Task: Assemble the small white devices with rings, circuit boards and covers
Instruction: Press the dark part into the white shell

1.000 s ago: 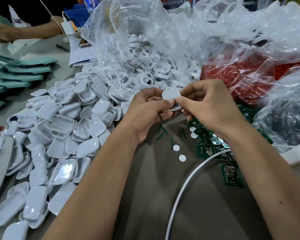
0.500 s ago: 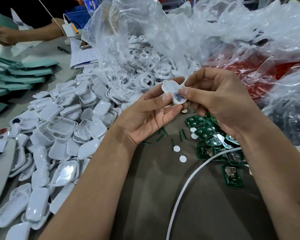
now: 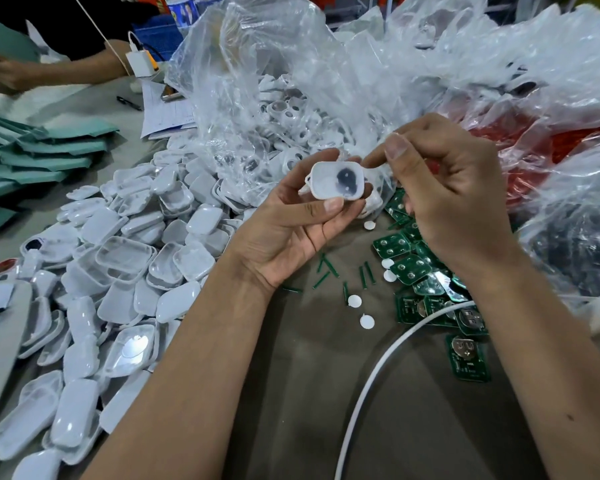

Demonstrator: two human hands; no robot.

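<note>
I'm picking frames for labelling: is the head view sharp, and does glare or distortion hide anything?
Head view: the white shell in the left hand is fairly sharp; glare streaks the plastic bags; wide-angle bending stretches the edges; the person at far left is soft.

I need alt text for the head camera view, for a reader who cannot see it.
A person's left hand holds a small white case above a table, while the right hand pinches a small white piece beside it. White covers lie heaped at left, green circuit boards at right, clear plastic bags behind.
</note>
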